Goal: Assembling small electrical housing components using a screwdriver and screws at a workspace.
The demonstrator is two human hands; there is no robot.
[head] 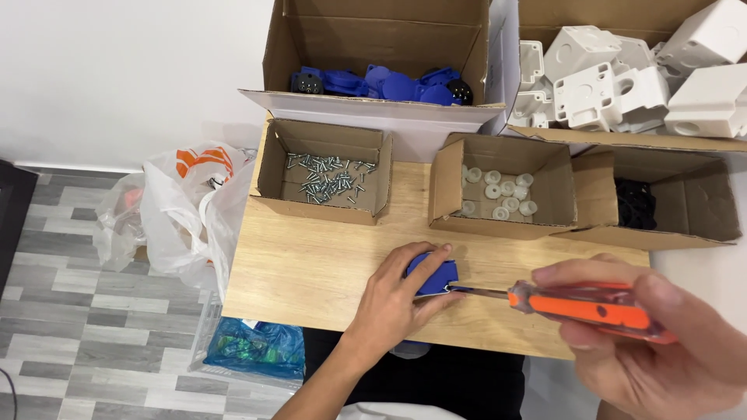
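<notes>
— How would that blue plastic part [433,274] handle?

— Light and rigid, probably, a small moulded piece with smooth faces that could slip. The left hand [393,299] pins it against the wooden table [311,268] near the front edge, fingers curled over its top and sides, which looks the sensible place to grip.

— And the other hand?

— The right hand [661,342] is closed around the orange handle of a screwdriver [580,305], whose tip meets the part's right side.

— What does the part look like?

— Bright blue, rounded, with a pale edge low down; most is hidden under the fingers, so finer detail cannot be told.
</notes>
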